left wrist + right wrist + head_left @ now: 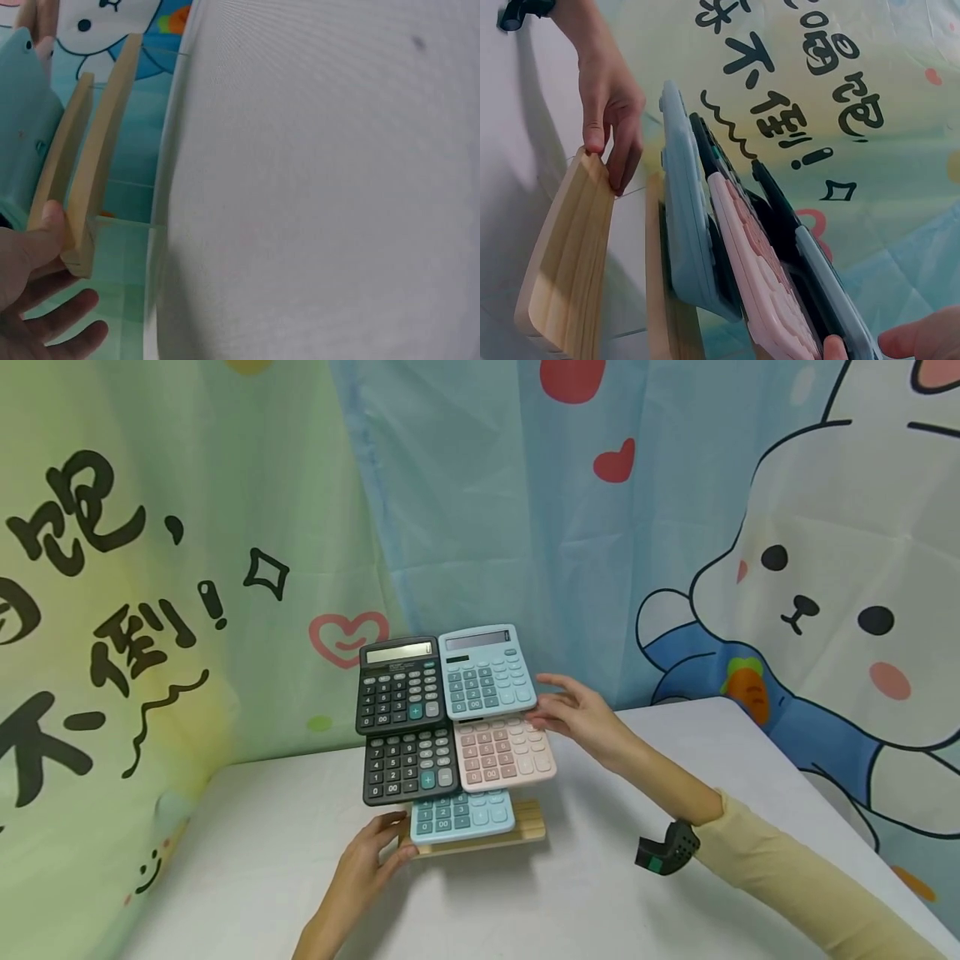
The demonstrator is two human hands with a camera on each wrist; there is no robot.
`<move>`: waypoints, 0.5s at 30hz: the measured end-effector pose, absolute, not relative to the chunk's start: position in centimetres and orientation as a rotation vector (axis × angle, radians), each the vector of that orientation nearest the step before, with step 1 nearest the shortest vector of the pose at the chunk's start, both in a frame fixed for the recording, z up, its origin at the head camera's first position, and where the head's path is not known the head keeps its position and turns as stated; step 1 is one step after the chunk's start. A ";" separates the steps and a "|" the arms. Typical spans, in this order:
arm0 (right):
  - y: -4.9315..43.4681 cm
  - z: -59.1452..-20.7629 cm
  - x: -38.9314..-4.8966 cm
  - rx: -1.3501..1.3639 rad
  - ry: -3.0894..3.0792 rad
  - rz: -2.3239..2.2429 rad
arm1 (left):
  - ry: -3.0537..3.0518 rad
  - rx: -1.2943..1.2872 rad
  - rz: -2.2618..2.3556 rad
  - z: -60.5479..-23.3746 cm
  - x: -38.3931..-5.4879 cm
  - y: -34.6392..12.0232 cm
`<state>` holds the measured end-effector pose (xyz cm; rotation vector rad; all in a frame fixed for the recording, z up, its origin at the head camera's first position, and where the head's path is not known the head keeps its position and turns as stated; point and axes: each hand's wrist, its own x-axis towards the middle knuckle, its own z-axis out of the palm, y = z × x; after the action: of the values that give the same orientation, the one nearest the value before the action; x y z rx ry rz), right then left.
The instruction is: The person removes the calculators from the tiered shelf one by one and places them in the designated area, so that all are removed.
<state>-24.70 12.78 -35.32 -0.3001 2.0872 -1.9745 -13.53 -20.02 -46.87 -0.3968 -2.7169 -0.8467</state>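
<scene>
Left fingers (625, 154) pinch; right fingers (558, 682), partly hidden, seemingly pinch too.

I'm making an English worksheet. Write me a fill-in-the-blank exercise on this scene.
The left hand pinches a slat made of ____.
The head view shows ____ calculators.
The only calculator of its colour is ____.
In that view, the black calculators are on the group's ____ side.

Missing words: wood; five; pink; left.
</scene>
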 end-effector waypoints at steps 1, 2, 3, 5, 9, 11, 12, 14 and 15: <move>12.8 -35.3 -24.8 -0.300 2.078 -1.977 | -2.716 -0.399 -0.845 -46.9 -13.5 -20.0; 12.8 -35.3 -24.9 -0.300 2.071 -1.977 | -2.715 -0.400 -0.847 -46.9 -13.5 -20.0; 12.8 -35.3 -24.9 -0.297 2.064 -1.977 | -2.713 -0.402 -0.850 -46.9 -13.5 -20.0; 12.8 -35.2 -25.1 -0.286 2.056 -1.977 | -2.707 -0.405 -0.870 -46.9 -13.4 -20.0; 12.6 -35.0 -25.3 -0.272 2.034 -1.981 | -2.680 -0.427 -0.913 -46.9 -13.5 -19.9; 12.5 -34.9 -25.3 -0.262 2.024 -1.986 | -2.667 -0.440 -0.923 -47.0 -13.6 -19.9; 12.4 -34.9 -25.3 -0.263 2.023 -1.985 | -2.663 -0.445 -0.922 -47.0 -13.7 -19.9; 12.3 -34.8 -25.4 -0.257 2.013 -1.989 | -2.663 -0.444 -0.922 -47.1 -13.7 -19.9; 12.2 -34.8 -25.4 -0.252 2.011 -1.991 | -2.666 -0.443 -0.922 -47.1 -13.7 -19.9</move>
<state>-25.40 12.23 -34.84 -0.2518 2.0107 -1.9907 -13.70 -19.90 -47.07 -0.4426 -2.6663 -0.9219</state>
